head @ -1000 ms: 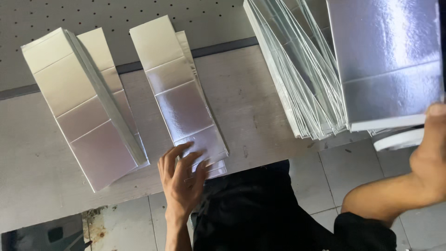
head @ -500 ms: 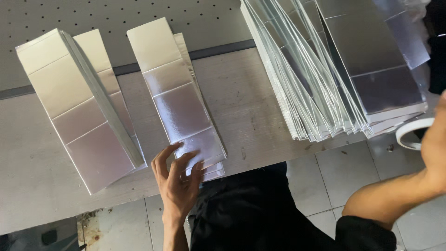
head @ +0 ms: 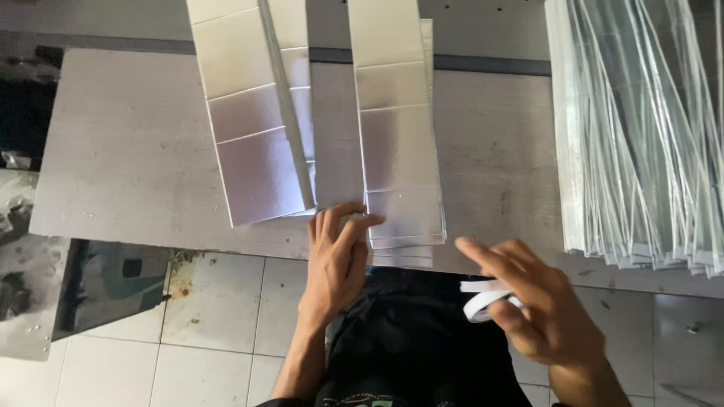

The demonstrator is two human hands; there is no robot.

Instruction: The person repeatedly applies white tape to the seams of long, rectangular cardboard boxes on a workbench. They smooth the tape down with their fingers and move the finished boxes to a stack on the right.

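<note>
My left hand [head: 337, 256] rests at the near edge of the grey table [head: 128, 173], fingertips touching the lower left corner of the middle stack of silver foil-faced sheets [head: 396, 128]. My right hand [head: 539, 305] hovers just off the table's edge, curled around a white roll of tape [head: 483, 298]. A second silver stack [head: 253, 113] lies to the left of the middle one, slightly slanted.
A thick fanned pile of silver sheets [head: 641, 136] fills the right side of the table. Below the table edge are white floor tiles [head: 211, 316], and a dark panel [head: 105, 283] leans at the lower left. My dark clothing shows at the bottom centre.
The view has swung right and closer. My right hand came in from the right edge toward the middle stack, holding the tape roll. The left hand stayed at the stack's near corner.
</note>
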